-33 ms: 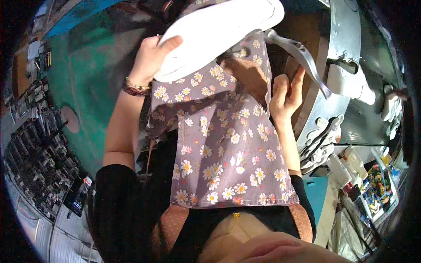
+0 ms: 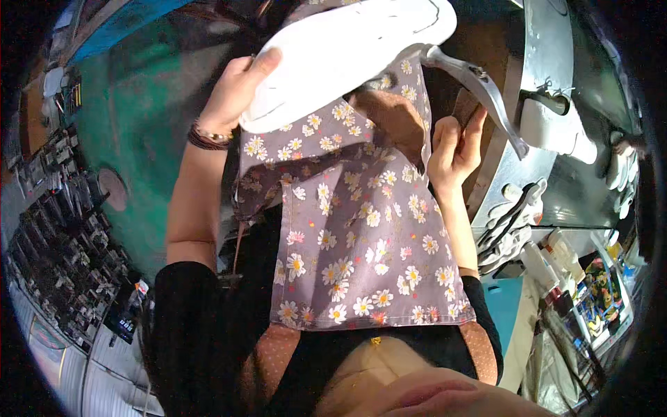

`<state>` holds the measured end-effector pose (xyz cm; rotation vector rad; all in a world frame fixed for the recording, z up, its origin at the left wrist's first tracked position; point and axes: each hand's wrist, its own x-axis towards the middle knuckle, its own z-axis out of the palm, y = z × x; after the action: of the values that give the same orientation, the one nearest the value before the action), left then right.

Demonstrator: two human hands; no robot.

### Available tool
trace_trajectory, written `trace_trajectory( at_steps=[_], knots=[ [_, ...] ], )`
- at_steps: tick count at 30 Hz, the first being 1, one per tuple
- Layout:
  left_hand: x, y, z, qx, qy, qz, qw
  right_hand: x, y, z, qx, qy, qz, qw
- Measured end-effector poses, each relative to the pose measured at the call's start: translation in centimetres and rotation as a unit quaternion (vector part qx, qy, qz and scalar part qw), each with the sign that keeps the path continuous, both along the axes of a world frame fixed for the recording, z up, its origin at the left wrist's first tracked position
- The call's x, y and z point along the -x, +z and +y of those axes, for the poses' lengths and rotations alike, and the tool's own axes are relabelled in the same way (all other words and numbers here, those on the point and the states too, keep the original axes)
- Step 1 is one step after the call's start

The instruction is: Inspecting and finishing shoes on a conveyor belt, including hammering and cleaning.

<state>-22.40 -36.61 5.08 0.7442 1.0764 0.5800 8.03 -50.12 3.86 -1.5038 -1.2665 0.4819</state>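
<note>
Two hands are busy up high. Her left hand (image 2: 236, 90) grips the edge of a smooth white shoe sole (image 2: 347, 52), held above a soft flowery purple cloth (image 2: 361, 236). Her right hand (image 2: 455, 149) curls loosely near a bent grey metal lever (image 2: 479, 90), holding nothing clear. I think the work is only midway.

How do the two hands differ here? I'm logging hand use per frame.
The left hand grips the edge of the white shoe sole, thumb on top; the right hand is on no sole, its fingers curled by the grey strap. The left hand sits higher and wears wrist bands; the right wrist is bare. Both flank the floral cloth.
</note>
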Motion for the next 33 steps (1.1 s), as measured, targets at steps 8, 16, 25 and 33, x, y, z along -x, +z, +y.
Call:
trace_trajectory(
  at_steps=[8, 16, 25, 33],
  knots=[
    [-3.3, 0.3, -0.1, -0.412, -0.221, 0.343, 0.815, 0.0, 2.9, 2.0, -0.007, 0.045, 0.004, 0.999],
    [-4.3, -0.2, -1.8, -0.456, -0.185, 0.335, 0.804, 3.0, 7.2, 4.2, 0.011, 0.196, -0.196, 0.961],
    [-3.7, -1.3, -3.2, -0.487, -0.153, 0.384, 0.769, 6.3, 7.9, 4.1, 0.057, 0.243, -0.233, 0.94],
    [-2.0, -1.6, -4.6, -0.485, -0.102, 0.416, 0.762, 4.5, 6.3, 2.5, -0.089, 0.194, -0.203, 0.956]
  ],
)
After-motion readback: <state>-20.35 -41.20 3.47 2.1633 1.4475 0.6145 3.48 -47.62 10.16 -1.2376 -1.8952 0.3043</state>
